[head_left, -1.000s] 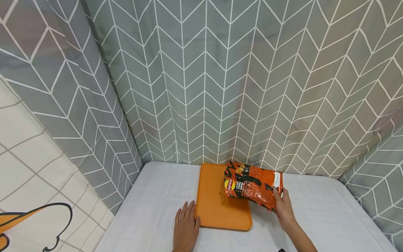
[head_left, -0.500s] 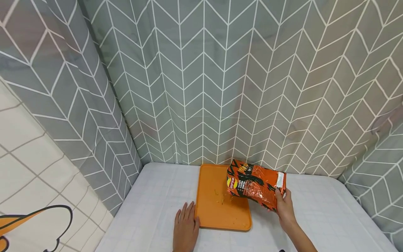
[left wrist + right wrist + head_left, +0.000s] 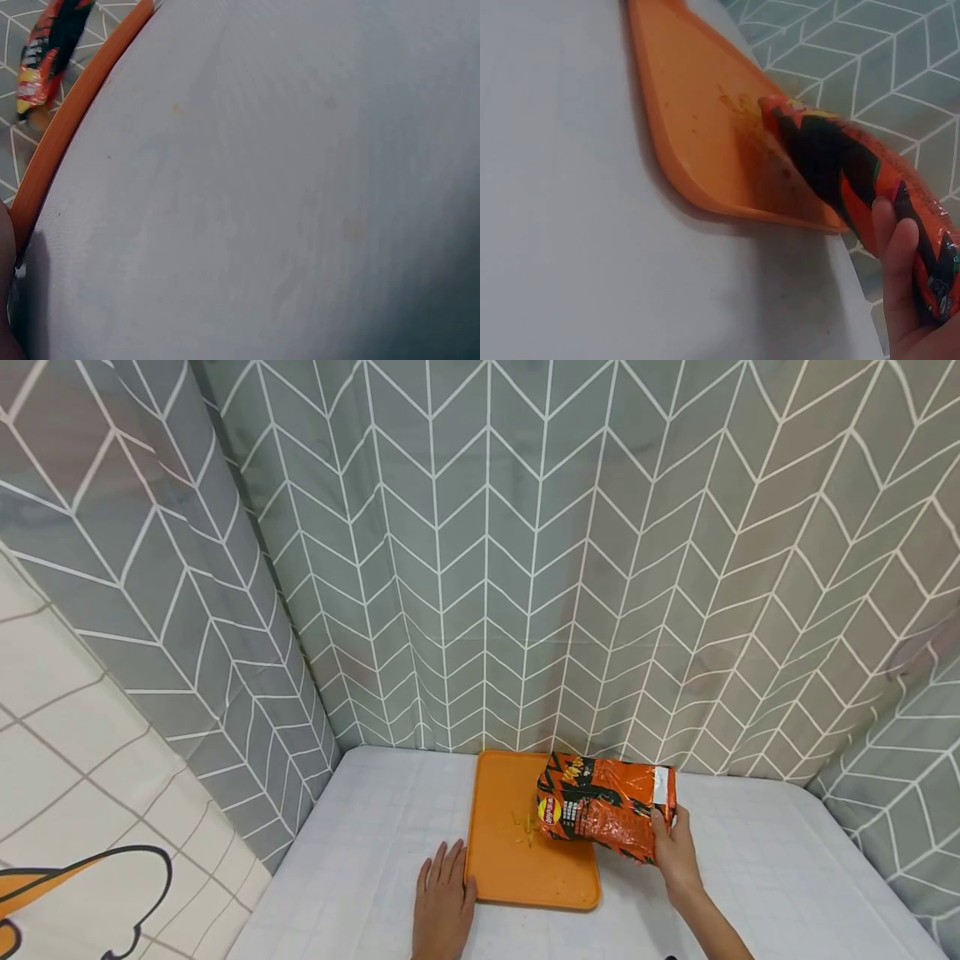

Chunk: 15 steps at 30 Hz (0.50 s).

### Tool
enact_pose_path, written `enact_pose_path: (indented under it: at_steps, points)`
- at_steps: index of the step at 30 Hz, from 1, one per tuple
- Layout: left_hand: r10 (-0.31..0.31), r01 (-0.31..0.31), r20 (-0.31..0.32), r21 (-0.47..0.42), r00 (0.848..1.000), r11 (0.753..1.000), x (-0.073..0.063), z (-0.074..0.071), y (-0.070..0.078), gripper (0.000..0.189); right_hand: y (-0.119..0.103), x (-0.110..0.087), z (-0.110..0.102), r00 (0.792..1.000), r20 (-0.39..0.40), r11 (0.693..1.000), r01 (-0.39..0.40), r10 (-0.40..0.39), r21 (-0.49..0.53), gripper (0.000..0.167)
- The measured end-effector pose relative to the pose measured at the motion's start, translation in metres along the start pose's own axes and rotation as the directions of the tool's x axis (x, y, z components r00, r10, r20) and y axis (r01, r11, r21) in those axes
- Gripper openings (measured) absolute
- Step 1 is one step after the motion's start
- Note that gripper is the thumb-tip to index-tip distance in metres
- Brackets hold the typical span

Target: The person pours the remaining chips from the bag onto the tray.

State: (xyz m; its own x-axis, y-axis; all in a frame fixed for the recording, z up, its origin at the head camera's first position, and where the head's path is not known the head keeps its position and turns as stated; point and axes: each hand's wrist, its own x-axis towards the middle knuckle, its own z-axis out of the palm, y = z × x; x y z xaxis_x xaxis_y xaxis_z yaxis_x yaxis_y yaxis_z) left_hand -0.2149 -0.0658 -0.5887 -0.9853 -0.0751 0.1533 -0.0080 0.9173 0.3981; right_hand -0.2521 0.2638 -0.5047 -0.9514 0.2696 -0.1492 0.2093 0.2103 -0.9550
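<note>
My right hand [image 3: 677, 857] grips the right end of an orange and black chip bag [image 3: 611, 806], thumb on top and fingers beneath. The bag is held over the right part of an orange tray [image 3: 517, 877], its left end tipped downward. Thin yellowish stick-shaped chips [image 3: 528, 827] lie on the tray beside that end; the right wrist view shows more chips [image 3: 739, 105] near the bag's mouth. At the tray's near left edge, my left hand [image 3: 444, 897] lies with straight fingers, touching the rim. The left wrist view catches mostly cloth, with the tray's edge [image 3: 82, 90] at left.
A white cloth [image 3: 375, 860] covers the table under the tray. Grey curtains [image 3: 487, 568] with white chevron lines stand behind the table and at both sides. Small crumbs [image 3: 562, 891] are scattered near the tray's front right corner.
The bag rose slightly rightward, then came back down and left with my right hand. More chips have appeared on the tray. My left hand has stayed in place.
</note>
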Motion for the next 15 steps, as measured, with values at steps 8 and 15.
enact_pose_path:
  at_steps: [8, 15]
  points:
    - [0.009, -0.009, -0.013, 0.016, 1.000, 1.000, -0.0010, 0.0002, -0.0003, 0.051, -0.0003, -0.0019, -0.0003, 1.000, 0.011, 0.999, -0.021, 0.021, 0.047, 0.064]
    - [0.025, -0.025, -0.041, 0.012, 0.999, 1.000, -0.0008, 0.0024, -0.0028, 0.051, -0.0009, -0.0012, 0.0030, 1.000, -0.016, 1.000, -0.001, 0.001, -0.027, 0.067]
